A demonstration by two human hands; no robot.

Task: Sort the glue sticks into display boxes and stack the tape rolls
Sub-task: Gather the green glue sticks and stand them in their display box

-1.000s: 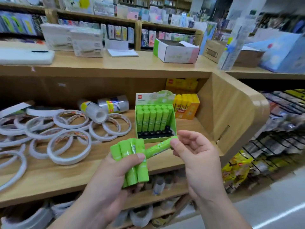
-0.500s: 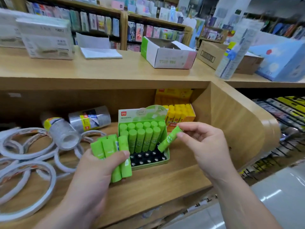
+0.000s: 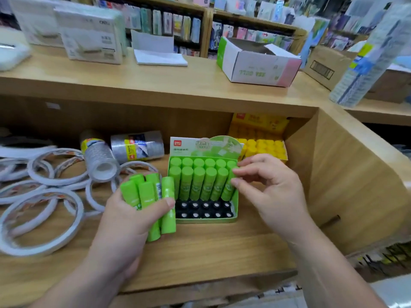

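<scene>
A green display box [image 3: 206, 220] stands on the wooden shelf with two back rows of green glue sticks [image 3: 196, 181] and empty black slots in front. My left hand [image 3: 131, 221] grips a bundle of several green glue sticks [image 3: 146, 193] just left of the box. At the right end of the second row, my right hand [image 3: 271, 192] pinches the top of the stick standing there [image 3: 227, 189]. Flat white tape rolls [image 3: 42, 210] lie scattered on the shelf to the left.
A yellow glue stick box [image 3: 262, 148] stands behind the green one. Two wrapped tape packs [image 3: 100, 158] lie at the back left. The shelf's slanted side wall [image 3: 347, 174] closes the right. An open white carton [image 3: 258, 65] sits on the upper shelf.
My right hand has carried its single green stick from in front of the box into the rightmost slot of the second row. The left hand still holds its bundle; the view moved closer.
</scene>
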